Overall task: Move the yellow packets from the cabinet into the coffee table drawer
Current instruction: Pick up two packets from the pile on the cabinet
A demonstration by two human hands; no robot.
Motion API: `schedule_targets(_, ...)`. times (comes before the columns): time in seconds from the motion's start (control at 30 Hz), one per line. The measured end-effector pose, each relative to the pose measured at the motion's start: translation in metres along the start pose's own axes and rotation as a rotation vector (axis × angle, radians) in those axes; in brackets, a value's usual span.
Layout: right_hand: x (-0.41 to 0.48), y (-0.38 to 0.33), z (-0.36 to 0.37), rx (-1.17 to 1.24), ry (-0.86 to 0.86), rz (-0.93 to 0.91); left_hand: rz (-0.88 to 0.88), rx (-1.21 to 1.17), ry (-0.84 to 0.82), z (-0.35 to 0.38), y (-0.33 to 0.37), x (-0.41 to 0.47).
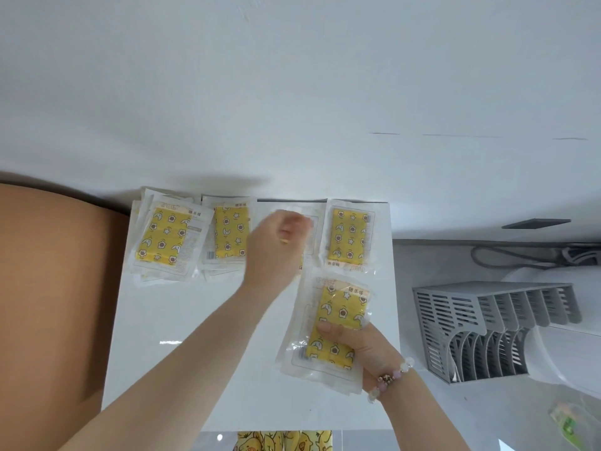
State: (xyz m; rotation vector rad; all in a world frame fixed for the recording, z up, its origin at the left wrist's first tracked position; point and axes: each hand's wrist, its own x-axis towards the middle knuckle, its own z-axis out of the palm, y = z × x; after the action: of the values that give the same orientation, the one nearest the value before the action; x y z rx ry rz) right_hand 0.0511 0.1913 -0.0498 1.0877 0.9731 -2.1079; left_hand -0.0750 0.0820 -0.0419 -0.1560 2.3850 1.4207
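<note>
Yellow packets with star and moon prints lie in clear wrappers along the back of a white cabinet top (pixel 182 336). A loose stack (pixel 162 237) sits at the left, a second pile (pixel 229 231) beside it, and a single packet (pixel 349 236) at the right. My left hand (pixel 276 245), blurred, reaches between them with fingers curled down onto a packet (pixel 310 234) that it mostly hides. Nearer me, my right hand (pixel 361 349), with a bead bracelet on the wrist, grips a stack of packets (pixel 338 307) with the thumb on top.
A white wall rises behind the cabinet. A brown rounded surface (pixel 48 288) borders the cabinet on the left. Right of the cabinet, lower down, stands a grey slotted rack (pixel 455 317) next to a white appliance (pixel 566 353) and a dark cable (pixel 507 258).
</note>
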Motion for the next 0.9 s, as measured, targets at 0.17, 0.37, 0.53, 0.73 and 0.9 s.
schedule_targets(0.17,-0.003,-0.004,-0.01,0.033,0.083,-0.016,-0.507,0.199,0.021,-0.003,-0.038,0.019)
schedule_targets(0.37,-0.001,0.0,-0.01,0.032,0.081,0.003,-0.463,0.681,0.047,0.026,-0.044,0.026)
schedule_targets(0.53,-0.003,-0.004,-0.019,0.052,0.104,-0.012,-0.418,0.483,0.007,0.027,-0.043,0.026)
schedule_targets(0.73,0.0,0.0,-0.022,0.06,0.147,-0.003,-0.354,0.264,0.066,0.004,-0.045,0.015)
schedule_targets(0.9,0.005,0.001,-0.018,0.072,0.195,0.0,-0.369,-0.07,0.187,-0.015,-0.042,0.004)
